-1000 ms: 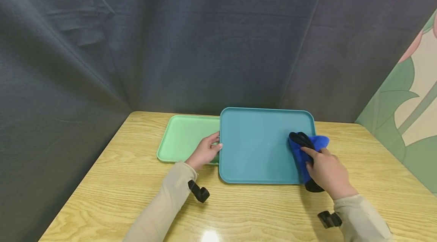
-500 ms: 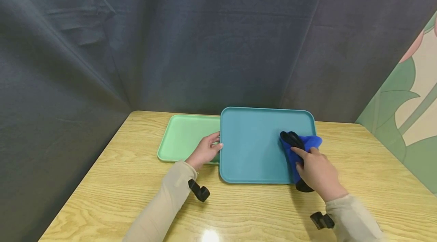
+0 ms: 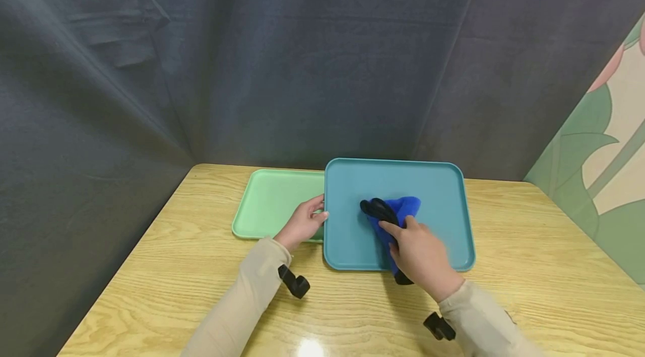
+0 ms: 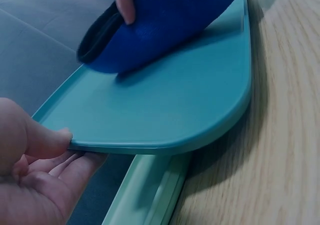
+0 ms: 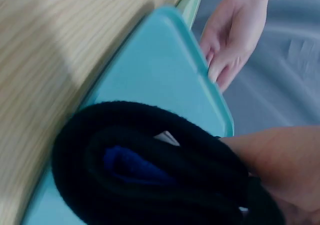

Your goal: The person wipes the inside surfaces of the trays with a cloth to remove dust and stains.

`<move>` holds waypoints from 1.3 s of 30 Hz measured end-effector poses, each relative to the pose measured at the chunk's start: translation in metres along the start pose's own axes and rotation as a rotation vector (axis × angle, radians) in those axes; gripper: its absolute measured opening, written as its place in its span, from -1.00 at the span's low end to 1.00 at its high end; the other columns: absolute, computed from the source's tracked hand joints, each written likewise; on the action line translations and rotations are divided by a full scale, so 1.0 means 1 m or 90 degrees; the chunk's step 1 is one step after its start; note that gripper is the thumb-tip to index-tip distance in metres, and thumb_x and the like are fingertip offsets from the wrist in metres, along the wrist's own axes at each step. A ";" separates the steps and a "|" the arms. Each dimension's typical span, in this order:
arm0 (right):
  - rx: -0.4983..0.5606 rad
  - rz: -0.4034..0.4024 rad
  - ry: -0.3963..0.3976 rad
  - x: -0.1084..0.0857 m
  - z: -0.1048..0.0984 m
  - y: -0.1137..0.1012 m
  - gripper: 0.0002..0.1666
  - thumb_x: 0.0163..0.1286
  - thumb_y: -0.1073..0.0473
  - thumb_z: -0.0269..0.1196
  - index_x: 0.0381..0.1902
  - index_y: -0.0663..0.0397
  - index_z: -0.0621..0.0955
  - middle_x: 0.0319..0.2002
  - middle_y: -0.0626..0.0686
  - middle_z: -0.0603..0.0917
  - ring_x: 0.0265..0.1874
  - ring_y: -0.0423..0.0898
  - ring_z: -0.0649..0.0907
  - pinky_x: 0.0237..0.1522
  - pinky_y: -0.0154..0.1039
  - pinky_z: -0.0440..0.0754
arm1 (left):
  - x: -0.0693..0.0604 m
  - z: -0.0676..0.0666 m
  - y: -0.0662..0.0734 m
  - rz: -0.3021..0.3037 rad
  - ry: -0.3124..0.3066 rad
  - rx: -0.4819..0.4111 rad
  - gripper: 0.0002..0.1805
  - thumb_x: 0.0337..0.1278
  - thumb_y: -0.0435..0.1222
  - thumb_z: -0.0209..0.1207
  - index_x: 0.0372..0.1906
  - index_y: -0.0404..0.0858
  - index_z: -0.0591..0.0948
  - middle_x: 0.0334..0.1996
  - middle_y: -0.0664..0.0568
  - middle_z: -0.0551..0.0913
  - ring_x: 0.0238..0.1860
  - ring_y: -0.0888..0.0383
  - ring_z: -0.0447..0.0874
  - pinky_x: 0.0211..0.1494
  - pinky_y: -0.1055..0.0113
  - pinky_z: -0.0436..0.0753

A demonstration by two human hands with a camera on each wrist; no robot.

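Left hand [image 3: 301, 224]: clamped on the left rim of the blue tray [image 3: 353, 189], thumb on top and fingers underneath. Right hand [image 3: 423, 256]: clamped on the blue cloth [image 3: 407, 207], index finger extended along the black trim [image 3: 380, 210].

Location of blue tray: toward the far side of the wooden table [image 3: 151, 278], left end overlapping the right end of the green tray [image 3: 277, 200]. In the left wrist view, set higher than the green tray at the gripped end; cannot tell of any contact between the two.

Location of blue cloth: over the floor of the blue tray, about midway along its length — near end projecting past the near rim, far end angled leftward. Folded, with black trim at both ends. In the right wrist view, black trim curled into a thick loop in the foreground, with blue fabric inside the fold and a small pale patch on the inner side.

On both forearms: beige sleeves [image 3: 227, 304]. At each wrist: a black mount [image 3: 294, 281]. Behind the table: a dark curtain [image 3: 322, 66], creased at upper left. At far right: a mural [image 3: 599, 178] with green leaves and pink petals. Near the lower edge of the head view: a bright reflection [image 3: 309, 348] on the tabletop.
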State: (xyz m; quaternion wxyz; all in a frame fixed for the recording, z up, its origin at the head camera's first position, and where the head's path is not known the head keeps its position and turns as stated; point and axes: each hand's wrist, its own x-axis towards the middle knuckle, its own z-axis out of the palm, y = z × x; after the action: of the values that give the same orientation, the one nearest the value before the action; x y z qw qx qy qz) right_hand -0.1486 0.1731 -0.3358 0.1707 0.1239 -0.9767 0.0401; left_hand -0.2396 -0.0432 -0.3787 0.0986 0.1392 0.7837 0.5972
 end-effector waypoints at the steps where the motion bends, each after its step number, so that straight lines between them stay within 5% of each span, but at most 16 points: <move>1: 0.001 -0.006 0.001 0.001 0.000 -0.005 -0.53 0.06 0.27 0.36 -0.01 -0.09 0.66 -0.48 0.12 0.47 -0.69 -0.11 0.34 -0.78 -0.33 0.26 | 0.000 0.000 0.000 0.001 0.000 0.000 -0.47 0.36 -0.36 -0.06 0.39 -0.07 0.25 0.23 -0.15 0.45 0.25 -0.09 0.43 0.22 0.11 0.53; 12: 0.000 -0.050 -0.016 0.009 0.005 -0.044 -0.56 0.07 0.22 0.39 -0.03 -0.15 0.67 -0.48 0.09 0.46 -0.67 -0.13 0.36 -0.77 -0.31 0.34 | 0.002 0.001 -0.001 0.028 0.002 -0.012 -0.46 0.34 -0.44 -0.07 0.39 -0.15 0.26 0.18 -0.22 0.49 0.10 -0.05 0.57 0.10 0.20 0.61; 15: 0.007 -0.064 -0.007 0.009 0.008 -0.051 -0.56 0.05 0.23 0.39 -0.04 -0.15 0.68 -0.48 0.08 0.46 -0.67 -0.13 0.34 -0.78 -0.32 0.32 | 0.003 0.001 -0.001 0.036 0.008 -0.014 -0.43 0.27 -0.52 -0.11 0.37 -0.17 0.29 0.16 -0.23 0.50 -0.23 0.12 0.62 -0.13 0.34 0.63; 20: 0.020 -0.090 0.014 0.010 0.012 -0.061 -0.57 0.03 0.25 0.40 -0.07 -0.12 0.69 -0.48 0.08 0.47 -0.66 -0.12 0.35 -0.79 -0.32 0.31 | 0.004 0.001 -0.002 0.043 0.012 -0.014 -0.34 0.12 -0.61 -0.17 0.36 -0.17 0.31 0.19 -0.23 0.49 -0.62 0.23 0.23 -0.44 0.45 0.38; 27: 0.043 -0.082 0.003 0.010 0.013 -0.065 -0.57 0.03 0.27 0.40 -0.07 -0.10 0.69 -0.45 0.07 0.49 -0.64 -0.11 0.37 -0.80 -0.33 0.32 | -0.005 0.000 0.011 0.057 0.008 -0.013 -0.35 0.08 -0.65 -0.18 0.35 -0.32 0.29 0.21 -0.32 0.44 -0.61 0.23 0.21 -0.39 0.43 0.41; 34: 0.035 -0.065 0.007 0.008 0.014 -0.056 -0.57 0.04 0.27 0.39 -0.06 -0.12 0.69 -0.44 0.07 0.48 -0.64 -0.12 0.38 -0.80 -0.35 0.30 | 0.005 0.002 -0.004 0.062 0.013 -0.014 -0.35 0.14 -0.62 -0.16 0.37 -0.19 0.29 0.12 -0.26 0.52 -0.62 0.22 0.24 -0.56 0.49 0.28; 39: 0.038 -0.050 -0.008 0.007 0.013 -0.048 -0.57 0.06 0.29 0.37 -0.05 -0.10 0.68 -0.43 0.10 0.47 -0.63 -0.11 0.38 -0.77 -0.33 0.34 | 0.005 0.003 -0.005 0.064 0.016 0.001 -0.45 0.28 -0.51 -0.10 0.37 -0.17 0.30 0.08 -0.23 0.55 -0.27 0.14 0.58 -0.27 0.43 0.54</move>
State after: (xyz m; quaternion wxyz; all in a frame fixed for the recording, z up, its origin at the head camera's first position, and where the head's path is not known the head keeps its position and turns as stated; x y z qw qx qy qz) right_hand -0.1471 0.1236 -0.3440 0.1621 0.1673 -0.9705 0.0616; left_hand -0.2438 -0.0403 -0.3837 0.0588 0.1711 0.7775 0.6022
